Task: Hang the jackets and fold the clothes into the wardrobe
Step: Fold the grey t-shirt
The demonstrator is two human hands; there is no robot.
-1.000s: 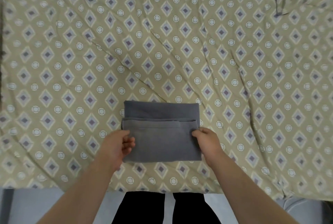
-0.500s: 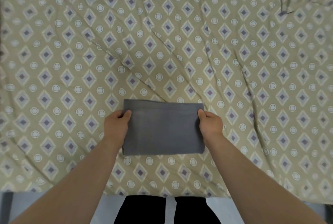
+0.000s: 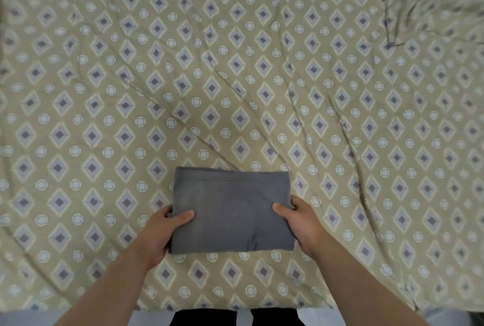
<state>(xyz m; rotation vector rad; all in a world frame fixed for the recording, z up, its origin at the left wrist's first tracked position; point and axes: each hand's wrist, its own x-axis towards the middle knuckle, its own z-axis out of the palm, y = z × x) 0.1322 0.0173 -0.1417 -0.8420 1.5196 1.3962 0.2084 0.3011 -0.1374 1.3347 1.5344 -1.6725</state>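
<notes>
Here both hands grip the folded grey garment (image 3: 230,207) on the bedsheet (image 3: 235,90).

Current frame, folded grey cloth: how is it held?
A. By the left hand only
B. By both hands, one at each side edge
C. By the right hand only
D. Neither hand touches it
B: the left hand and the right hand each grip one side edge of the folded grey cloth, with their thumbs lying on top.
</notes>
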